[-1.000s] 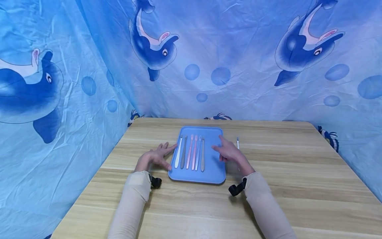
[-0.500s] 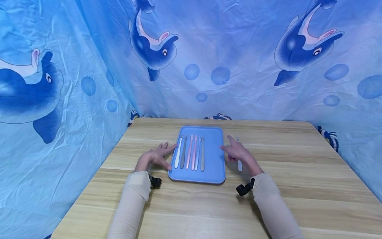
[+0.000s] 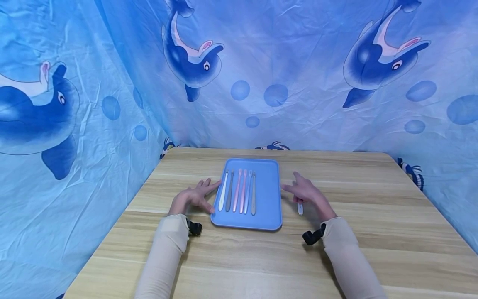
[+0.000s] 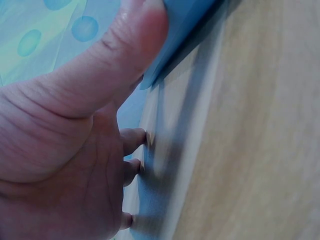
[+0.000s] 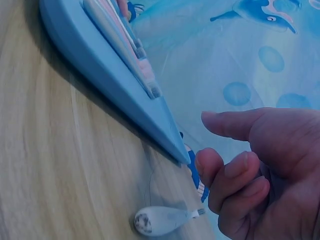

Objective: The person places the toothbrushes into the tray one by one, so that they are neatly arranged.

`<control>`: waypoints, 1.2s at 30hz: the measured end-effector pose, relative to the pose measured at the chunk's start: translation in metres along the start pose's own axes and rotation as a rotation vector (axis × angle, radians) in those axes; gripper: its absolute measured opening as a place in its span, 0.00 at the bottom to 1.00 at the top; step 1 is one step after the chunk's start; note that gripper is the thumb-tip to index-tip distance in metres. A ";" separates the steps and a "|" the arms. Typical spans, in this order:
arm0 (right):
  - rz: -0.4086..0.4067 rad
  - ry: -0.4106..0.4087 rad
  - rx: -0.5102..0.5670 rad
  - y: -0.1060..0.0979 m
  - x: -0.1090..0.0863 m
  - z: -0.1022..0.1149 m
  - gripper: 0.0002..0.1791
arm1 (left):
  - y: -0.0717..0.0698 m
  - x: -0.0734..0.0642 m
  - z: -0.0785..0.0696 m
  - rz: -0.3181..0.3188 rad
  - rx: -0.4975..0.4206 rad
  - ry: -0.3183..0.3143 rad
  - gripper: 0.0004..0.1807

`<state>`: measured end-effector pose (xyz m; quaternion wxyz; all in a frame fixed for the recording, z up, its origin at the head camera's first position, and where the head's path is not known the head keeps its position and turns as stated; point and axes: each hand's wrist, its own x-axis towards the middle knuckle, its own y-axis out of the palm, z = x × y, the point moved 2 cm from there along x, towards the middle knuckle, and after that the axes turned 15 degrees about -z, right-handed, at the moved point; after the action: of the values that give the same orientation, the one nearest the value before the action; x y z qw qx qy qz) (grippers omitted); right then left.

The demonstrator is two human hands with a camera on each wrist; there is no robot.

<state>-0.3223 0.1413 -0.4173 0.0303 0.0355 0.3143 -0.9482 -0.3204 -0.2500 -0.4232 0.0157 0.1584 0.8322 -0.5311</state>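
Observation:
A blue tray (image 3: 268, 201) lies on the table with several toothbrushes side by side in its left and middle part: a white toothbrush (image 3: 223, 193), grey ones, pink ones (image 3: 243, 193) and a bluish one. My left hand (image 3: 194, 198) has its fingers spread, thumb and forefinger at the tray's left edge; its thumb (image 4: 115, 60) is by the tray's side in the left wrist view. Right of the tray, my right hand (image 3: 305, 191) is over a single pale toothbrush (image 3: 300, 209), partly covering it. The right wrist view shows this toothbrush (image 5: 165, 220) on the table, apart from the bent fingers.
A wooden table (image 3: 239, 261) surrounds the tray. Behind it and to the left hangs a blue dolphin-print curtain (image 3: 306, 120). Black wrist cameras (image 3: 313, 236) sit on both wrists.
My right hand has moved right, from above the tray's right side to above the loose toothbrush. The left hand, the tray and its toothbrushes stay where they were.

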 end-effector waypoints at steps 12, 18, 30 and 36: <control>0.009 -0.004 -0.079 -0.011 0.000 -0.016 0.53 | 0.001 0.001 0.000 0.005 -0.009 -0.002 0.68; 0.023 -0.016 -0.118 -0.015 -0.002 -0.023 0.49 | 0.002 0.002 0.000 0.011 -0.012 -0.002 0.68; 0.043 0.022 -0.159 -0.022 -0.003 -0.038 0.41 | 0.000 0.001 0.000 0.013 -0.004 -0.002 0.69; 0.057 0.035 -0.203 -0.020 -0.002 -0.037 0.50 | -0.003 0.001 0.000 0.008 -0.009 -0.008 0.70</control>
<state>-0.3202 0.1795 -0.4353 0.0552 0.0574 0.4081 -0.9095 -0.3222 -0.2506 -0.4211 0.0219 0.1595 0.8340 -0.5278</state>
